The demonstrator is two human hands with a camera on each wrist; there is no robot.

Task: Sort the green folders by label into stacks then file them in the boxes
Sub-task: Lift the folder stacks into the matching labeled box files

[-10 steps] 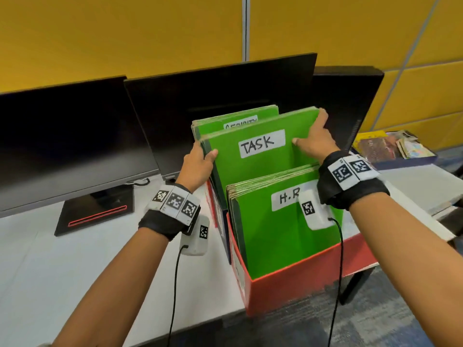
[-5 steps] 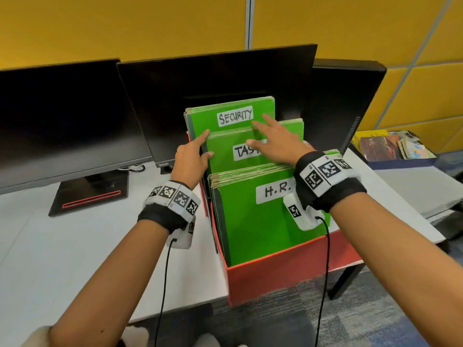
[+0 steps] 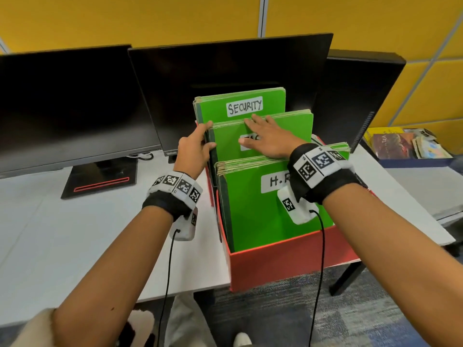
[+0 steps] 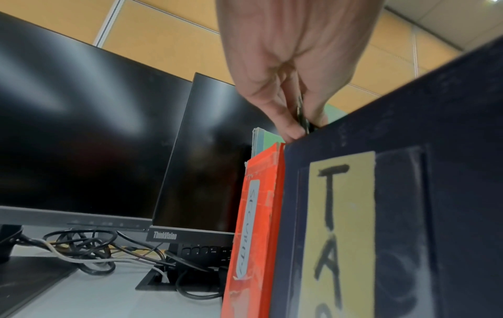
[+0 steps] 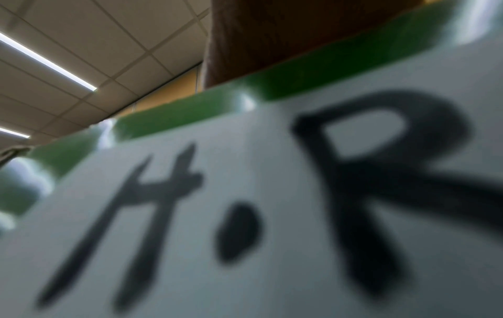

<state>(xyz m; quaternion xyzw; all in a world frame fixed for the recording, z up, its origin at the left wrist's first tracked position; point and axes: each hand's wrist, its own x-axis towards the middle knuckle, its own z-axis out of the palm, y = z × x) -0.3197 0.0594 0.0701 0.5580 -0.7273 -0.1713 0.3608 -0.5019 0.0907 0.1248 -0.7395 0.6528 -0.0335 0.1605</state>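
Observation:
Three stacks of green folders stand upright in boxes, one behind the other. The SECURITY stack (image 3: 213, 108) is at the back, the TASK stack (image 3: 295, 131) in the middle, and the H.R stack (image 3: 253, 216) in front inside a red box (image 3: 288, 261). My left hand (image 3: 198, 144) pinches the TASK stack's upper left edge. In the left wrist view this left hand (image 4: 296, 120) sits just above a navy box (image 4: 435, 150) labelled "TA". My right hand (image 3: 268, 139) lies flat with spread fingers on the TASK stack's front, covering its label. The H.R label (image 5: 272, 215) fills the right wrist view, blurred.
Three dark monitors (image 3: 70, 108) (image 3: 225, 71) (image 3: 358, 96) stand behind the boxes on the white desk (image 3: 75, 246). An orange box (image 4: 261, 193) holds the back stack. Tangled cables (image 4: 81, 247) lie under the monitors. A blue tray of books (image 3: 406, 146) sits at the right.
The TASK stack has dropped from held high down into its box. My right hand left its top right corner and now lies flat on its front. My left hand stayed on the left edge.

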